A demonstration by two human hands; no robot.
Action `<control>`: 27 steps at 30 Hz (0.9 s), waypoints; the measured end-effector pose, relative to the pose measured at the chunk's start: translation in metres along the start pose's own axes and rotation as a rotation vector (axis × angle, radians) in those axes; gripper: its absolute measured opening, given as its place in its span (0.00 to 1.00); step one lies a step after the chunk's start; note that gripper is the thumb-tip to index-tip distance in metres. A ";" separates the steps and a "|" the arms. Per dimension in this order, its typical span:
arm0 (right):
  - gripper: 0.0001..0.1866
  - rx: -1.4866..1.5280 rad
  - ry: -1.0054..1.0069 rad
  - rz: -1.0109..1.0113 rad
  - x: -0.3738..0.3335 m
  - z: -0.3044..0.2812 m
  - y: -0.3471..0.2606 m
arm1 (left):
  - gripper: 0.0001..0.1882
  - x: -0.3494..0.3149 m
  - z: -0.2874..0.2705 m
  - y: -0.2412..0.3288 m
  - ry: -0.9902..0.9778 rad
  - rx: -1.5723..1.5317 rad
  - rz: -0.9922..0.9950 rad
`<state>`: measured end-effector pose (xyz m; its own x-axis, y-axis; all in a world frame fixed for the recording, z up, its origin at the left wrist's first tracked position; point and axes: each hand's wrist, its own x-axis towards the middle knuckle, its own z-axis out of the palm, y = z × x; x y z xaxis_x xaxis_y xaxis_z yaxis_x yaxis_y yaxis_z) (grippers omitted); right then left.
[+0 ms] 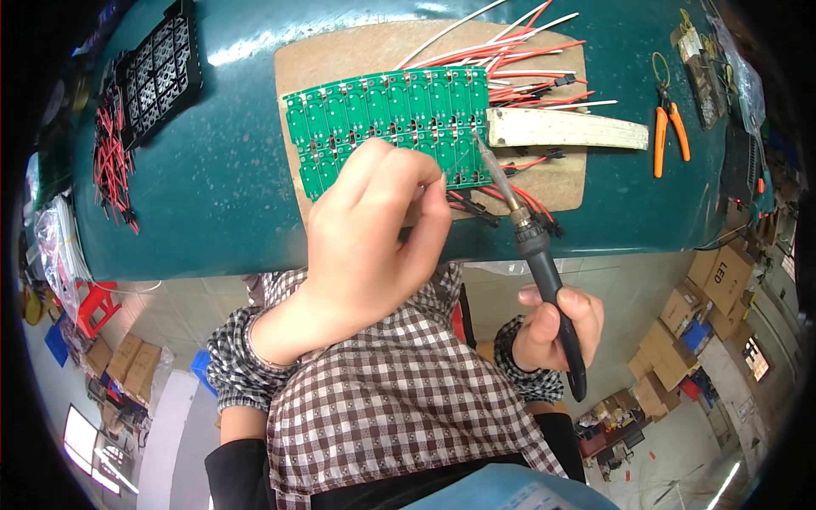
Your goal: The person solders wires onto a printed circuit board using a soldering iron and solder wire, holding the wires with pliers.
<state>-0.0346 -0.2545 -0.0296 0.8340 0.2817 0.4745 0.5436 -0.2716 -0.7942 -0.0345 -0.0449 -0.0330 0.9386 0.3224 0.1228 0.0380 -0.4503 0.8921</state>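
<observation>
My right hand [561, 327] is closed round the black handle of a soldering iron [544, 263]. The iron's metal tip points up and left, at the right end of a green circuit board panel [382, 110]. Over the panel's lower edge, my left hand [374, 221] is closed in a pinch, thumb against the fingers. What it holds, if anything, is too fine to make out. The panel lies on a brown board [340, 51] and carries rows of like small circuits. Red and white wires [510, 59] with black connectors stick out behind and beside it.
A pale, flat strip [569, 129] lies right of the panel. Orange-handled pliers [671, 136] rest farther right on the green table [229, 170]. At left are a black gridded tray [161, 76] and a bundle of red wires [110, 161]. Cardboard boxes [663, 344] stand beyond the table.
</observation>
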 end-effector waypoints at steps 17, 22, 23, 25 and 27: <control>0.16 -0.072 -0.161 0.071 0.007 -0.003 -0.006 | 0.05 0.006 0.004 -0.003 0.017 0.149 0.013; 0.12 -0.184 -0.010 0.035 0.009 0.014 -0.005 | 0.06 0.009 0.008 -0.002 -0.004 0.205 0.011; 0.12 -0.172 0.002 0.022 0.008 0.014 -0.003 | 0.06 0.009 0.008 -0.002 -0.003 0.205 0.010; 0.12 -0.160 0.014 0.009 0.008 0.015 -0.003 | 0.06 0.009 0.008 -0.002 0.008 0.222 0.015; 0.12 -0.171 0.003 0.020 0.009 0.015 -0.005 | 0.07 0.008 0.009 -0.003 0.004 0.223 0.010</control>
<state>-0.0315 -0.2366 -0.0275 0.8451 0.2722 0.4601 0.5346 -0.4299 -0.7276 -0.0235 -0.0487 -0.0383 0.9378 0.3206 0.1333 0.1044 -0.6264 0.7724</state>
